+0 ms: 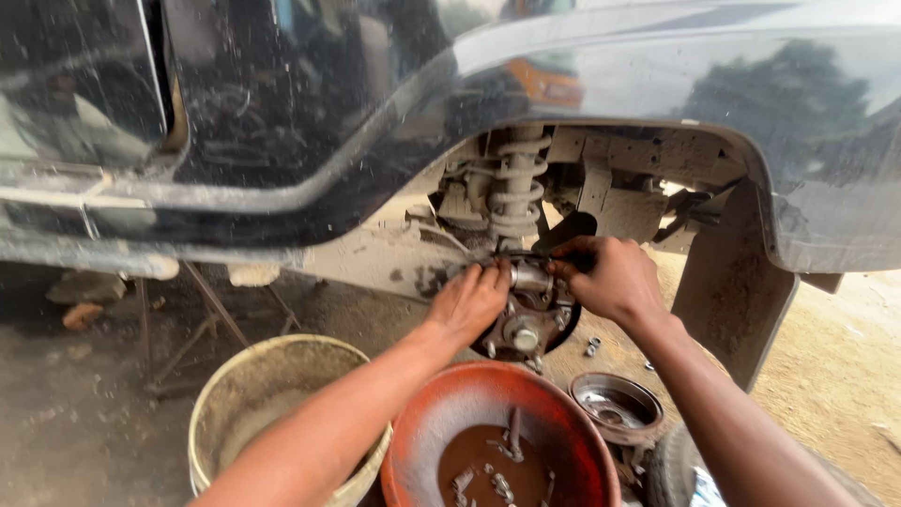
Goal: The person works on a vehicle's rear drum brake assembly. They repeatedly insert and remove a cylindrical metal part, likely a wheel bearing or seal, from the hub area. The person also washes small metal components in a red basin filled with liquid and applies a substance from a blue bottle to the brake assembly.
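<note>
Though stripped of its wheel, hangs low under the black car body (657, 84), just below the coil spring (517, 183): a brake hub (524, 333), round, rust-brown and dusty, with a bright stud at the centre. Carries at its top a small metal cylinder (531, 278), dull silver and lying crosswise between both hands.

Looks heavy and rigid as a whole, bolted in place, so unlikely to shift under finger pressure. Probably greasy and gritty too, hence slippery on smooth faces. Best gripped at the cylinder's two ends, or at the hub's outer rim, away from thin edges and springs.

Left hand (472, 300): fingers half curled, tips against the cylinder's left end; cannot tell whether gripping or only pressing. Right hand (608, 277): closed tight over the right end, thumb and fingers pinched around it.

Below, close to the forearms: a red basin (422, 441) holding dark liquid and small parts, a cream bucket (246, 376) to its left, a loose brake drum (615, 406) on the dirt to its right. Behind the right wrist, a grey mud flap (732, 291).
</note>
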